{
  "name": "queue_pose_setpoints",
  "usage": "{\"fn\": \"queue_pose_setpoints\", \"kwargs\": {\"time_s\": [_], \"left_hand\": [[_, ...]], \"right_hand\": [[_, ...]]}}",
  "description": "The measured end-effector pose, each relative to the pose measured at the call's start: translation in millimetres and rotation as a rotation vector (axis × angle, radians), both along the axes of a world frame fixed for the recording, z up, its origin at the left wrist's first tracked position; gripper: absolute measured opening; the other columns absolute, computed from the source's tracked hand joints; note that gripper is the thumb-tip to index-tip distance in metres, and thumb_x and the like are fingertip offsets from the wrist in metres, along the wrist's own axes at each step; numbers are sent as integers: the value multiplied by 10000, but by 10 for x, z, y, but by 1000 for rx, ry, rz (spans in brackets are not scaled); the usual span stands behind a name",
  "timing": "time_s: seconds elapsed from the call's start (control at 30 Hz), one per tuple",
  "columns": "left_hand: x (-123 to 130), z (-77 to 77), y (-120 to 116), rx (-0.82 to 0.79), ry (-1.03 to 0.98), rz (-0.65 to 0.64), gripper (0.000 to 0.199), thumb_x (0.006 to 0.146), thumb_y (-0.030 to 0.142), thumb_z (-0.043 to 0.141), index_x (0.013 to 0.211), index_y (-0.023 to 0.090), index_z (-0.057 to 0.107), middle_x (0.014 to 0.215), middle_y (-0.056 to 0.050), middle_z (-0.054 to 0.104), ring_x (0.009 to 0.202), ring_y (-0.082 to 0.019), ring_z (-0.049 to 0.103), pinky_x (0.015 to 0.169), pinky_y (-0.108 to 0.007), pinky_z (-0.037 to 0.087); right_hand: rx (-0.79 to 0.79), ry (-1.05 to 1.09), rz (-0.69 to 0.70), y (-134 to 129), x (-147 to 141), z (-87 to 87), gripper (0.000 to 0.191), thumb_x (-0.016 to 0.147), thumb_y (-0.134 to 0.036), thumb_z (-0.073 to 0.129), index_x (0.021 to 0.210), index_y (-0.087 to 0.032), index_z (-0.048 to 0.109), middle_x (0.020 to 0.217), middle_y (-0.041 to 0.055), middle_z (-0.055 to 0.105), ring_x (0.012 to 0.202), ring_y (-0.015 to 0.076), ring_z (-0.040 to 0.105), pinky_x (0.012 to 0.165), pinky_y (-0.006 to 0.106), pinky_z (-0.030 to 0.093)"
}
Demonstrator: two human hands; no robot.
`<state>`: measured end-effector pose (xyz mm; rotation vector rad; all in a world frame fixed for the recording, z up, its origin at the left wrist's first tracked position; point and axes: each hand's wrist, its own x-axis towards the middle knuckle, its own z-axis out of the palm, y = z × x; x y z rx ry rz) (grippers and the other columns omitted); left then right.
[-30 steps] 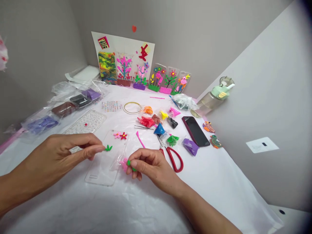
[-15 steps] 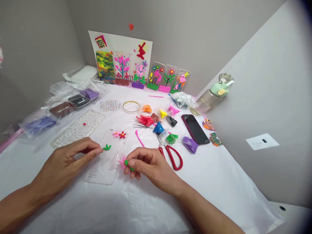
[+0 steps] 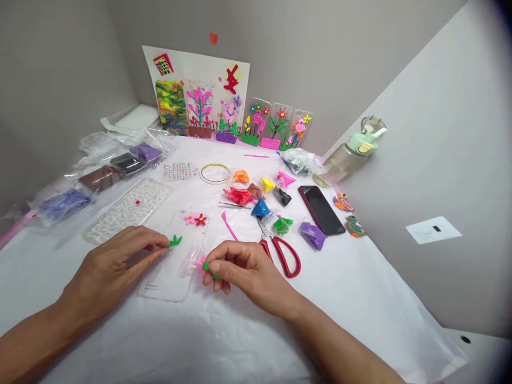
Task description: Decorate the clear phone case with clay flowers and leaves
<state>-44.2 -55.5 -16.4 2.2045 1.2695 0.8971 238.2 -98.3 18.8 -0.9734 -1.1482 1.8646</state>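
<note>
Worktop bounded behind by wall; purple clay bagged at right. Green leaf touched by near-closed left hand, hold unclear; green lump pinched by right hand.

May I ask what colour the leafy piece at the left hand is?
The leafy piece is green; the head view shows it best.
</note>
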Motion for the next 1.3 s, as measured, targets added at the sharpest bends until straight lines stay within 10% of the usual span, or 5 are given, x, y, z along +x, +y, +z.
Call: {"fn": "queue_pose_setpoints", "kwargs": {"time_s": [0.83, 1.07, 1.3], "left_hand": [[26, -53, 6, 66, 87, -32, 221, 1042, 491, 643, 1044, 338, 803, 1015, -6, 814, 966, -271, 759, 880, -373, 552], [98, 125, -155, 37, -22, 5, 227, 1022, 550, 749, 1125, 357, 807, 1061, 26, 825, 938, -230, 786, 895, -308, 614], [501, 300, -325, 72, -143, -219, 191, 1083, 350, 693, 1231, 415, 793, 1031, 39, 848, 869, -198, 824, 789, -242, 656]], "right_hand": [[-37, -7, -8, 6, -21, -11, 491, 858, -654, 912, 916, -182, 788, 848, 27, 773, 668, 113, 637, 630, 245, 524], [-33, -12, -12, 4, -23, -2, 496, 824, -657, 938, 920, -181, 835, 812, 19, 760, 664, 116, 630, 635, 249, 522], [17, -21, 25, -22, -24, 9, 468, 906, -654, 875, 921, -187, 862, 734, -5, 711, 644, 112, 575, 653, 260, 487]]}}
